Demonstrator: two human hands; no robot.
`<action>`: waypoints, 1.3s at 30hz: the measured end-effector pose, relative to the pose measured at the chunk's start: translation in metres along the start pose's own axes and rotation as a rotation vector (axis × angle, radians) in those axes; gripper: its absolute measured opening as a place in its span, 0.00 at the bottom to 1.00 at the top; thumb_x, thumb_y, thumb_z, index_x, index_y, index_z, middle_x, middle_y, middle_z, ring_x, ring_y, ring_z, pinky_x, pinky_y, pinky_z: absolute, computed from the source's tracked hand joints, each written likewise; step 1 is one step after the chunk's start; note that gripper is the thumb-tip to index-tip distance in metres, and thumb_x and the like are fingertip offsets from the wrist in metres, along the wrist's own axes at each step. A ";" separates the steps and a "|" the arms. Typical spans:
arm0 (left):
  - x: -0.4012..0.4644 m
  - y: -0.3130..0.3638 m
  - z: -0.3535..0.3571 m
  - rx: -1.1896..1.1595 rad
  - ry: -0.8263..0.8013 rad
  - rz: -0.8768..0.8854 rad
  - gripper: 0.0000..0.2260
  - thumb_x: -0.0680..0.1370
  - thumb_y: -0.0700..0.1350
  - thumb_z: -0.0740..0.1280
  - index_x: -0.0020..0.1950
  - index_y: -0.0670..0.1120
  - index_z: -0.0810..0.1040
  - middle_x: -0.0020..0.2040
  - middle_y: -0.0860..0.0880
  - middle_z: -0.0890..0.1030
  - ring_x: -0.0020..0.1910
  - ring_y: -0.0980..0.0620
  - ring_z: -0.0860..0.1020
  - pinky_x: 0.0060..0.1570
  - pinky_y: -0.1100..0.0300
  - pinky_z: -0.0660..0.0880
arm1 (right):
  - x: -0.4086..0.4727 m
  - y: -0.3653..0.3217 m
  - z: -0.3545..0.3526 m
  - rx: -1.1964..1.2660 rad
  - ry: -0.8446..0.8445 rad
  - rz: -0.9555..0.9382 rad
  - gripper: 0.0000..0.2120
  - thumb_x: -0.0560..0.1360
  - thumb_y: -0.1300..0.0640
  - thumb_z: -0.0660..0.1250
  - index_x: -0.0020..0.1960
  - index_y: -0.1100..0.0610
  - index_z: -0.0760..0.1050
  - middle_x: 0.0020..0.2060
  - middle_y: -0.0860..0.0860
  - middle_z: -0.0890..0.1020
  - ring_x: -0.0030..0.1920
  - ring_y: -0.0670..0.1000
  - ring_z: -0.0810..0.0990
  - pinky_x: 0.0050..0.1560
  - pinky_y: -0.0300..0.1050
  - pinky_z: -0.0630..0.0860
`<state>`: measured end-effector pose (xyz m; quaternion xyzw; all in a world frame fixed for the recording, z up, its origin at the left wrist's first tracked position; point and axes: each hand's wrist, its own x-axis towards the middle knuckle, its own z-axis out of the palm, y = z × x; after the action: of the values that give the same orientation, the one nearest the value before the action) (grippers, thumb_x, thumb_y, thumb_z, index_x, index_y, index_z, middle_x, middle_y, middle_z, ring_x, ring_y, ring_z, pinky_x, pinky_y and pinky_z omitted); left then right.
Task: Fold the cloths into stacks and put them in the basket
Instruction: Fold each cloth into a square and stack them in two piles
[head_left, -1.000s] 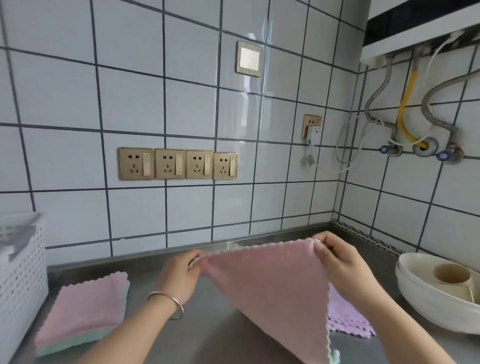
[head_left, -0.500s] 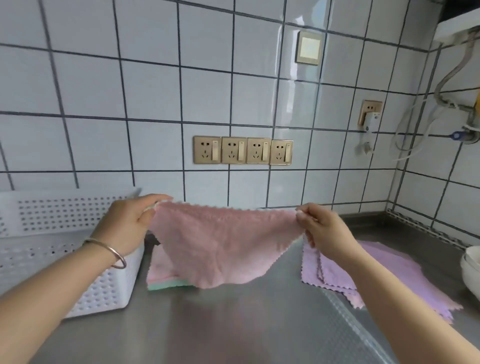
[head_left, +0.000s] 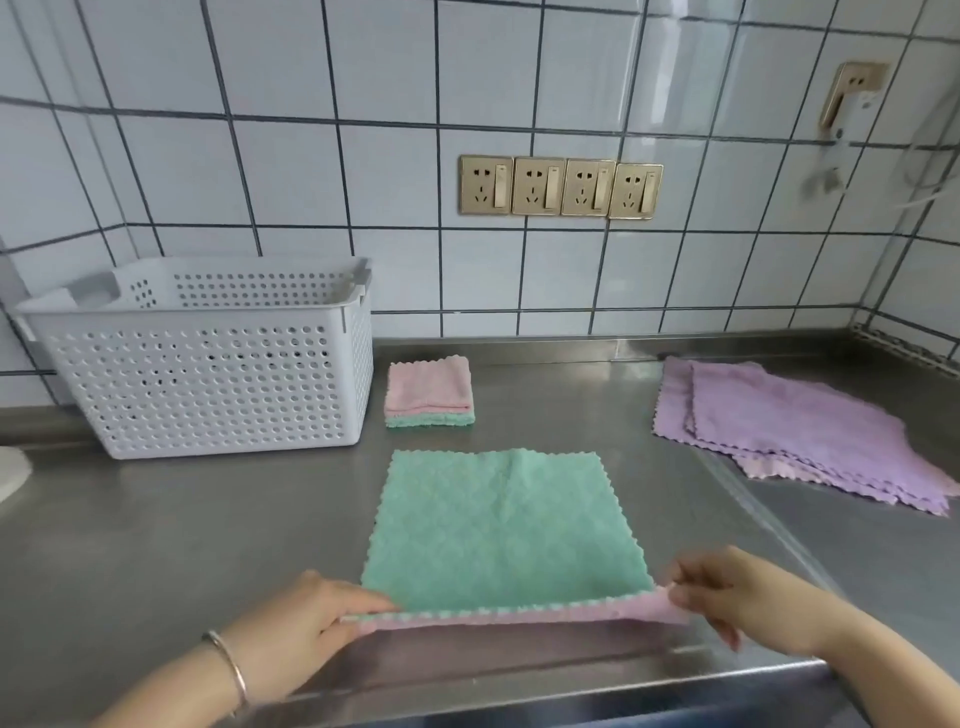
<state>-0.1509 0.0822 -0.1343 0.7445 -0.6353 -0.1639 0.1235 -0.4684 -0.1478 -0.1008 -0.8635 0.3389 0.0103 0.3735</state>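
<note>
A square cloth (head_left: 506, 525), green on top and pink underneath, lies spread flat on the steel counter (head_left: 156, 545). My left hand (head_left: 306, 631) pinches its near left corner and my right hand (head_left: 748, 597) pinches its near right corner, lifting the near edge a little. Behind it a small folded stack of pink and green cloths (head_left: 429, 392) rests beside the white perforated basket (head_left: 208, 364). A pile of unfolded purple cloths (head_left: 789, 421) lies at the right.
The tiled wall carries a row of gold sockets (head_left: 561, 187) behind the counter. A white rounded object (head_left: 10, 470) shows at the far left edge. The counter's front edge (head_left: 571, 696) runs just below my hands.
The cloth was held up stretched between both hands with its pink side facing me; now it lies flat on the counter, green side up. My view has tilted down and left.
</note>
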 end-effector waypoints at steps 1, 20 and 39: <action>-0.005 0.001 0.001 -0.045 0.010 -0.021 0.10 0.77 0.58 0.59 0.49 0.76 0.73 0.50 0.71 0.79 0.54 0.64 0.78 0.60 0.66 0.71 | -0.003 0.001 0.002 0.004 -0.008 -0.001 0.14 0.77 0.60 0.63 0.34 0.52 0.70 0.19 0.45 0.72 0.24 0.44 0.71 0.33 0.35 0.69; 0.079 -0.007 0.004 -0.667 0.303 -0.569 0.04 0.74 0.43 0.62 0.41 0.44 0.74 0.33 0.44 0.70 0.28 0.49 0.66 0.30 0.60 0.60 | 0.112 -0.008 0.015 0.290 0.477 0.259 0.17 0.74 0.64 0.62 0.28 0.55 0.69 0.25 0.50 0.72 0.29 0.50 0.69 0.31 0.41 0.64; 0.127 -0.026 0.012 -0.182 0.377 -0.730 0.16 0.80 0.51 0.56 0.58 0.40 0.72 0.60 0.38 0.77 0.59 0.39 0.75 0.56 0.52 0.73 | 0.143 -0.008 0.036 0.069 0.670 0.459 0.13 0.78 0.53 0.57 0.56 0.58 0.75 0.56 0.60 0.79 0.56 0.61 0.76 0.51 0.49 0.72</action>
<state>-0.1145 -0.0391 -0.1669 0.9237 -0.2791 -0.1132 0.2369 -0.3450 -0.2031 -0.1609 -0.7079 0.6259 -0.2000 0.2591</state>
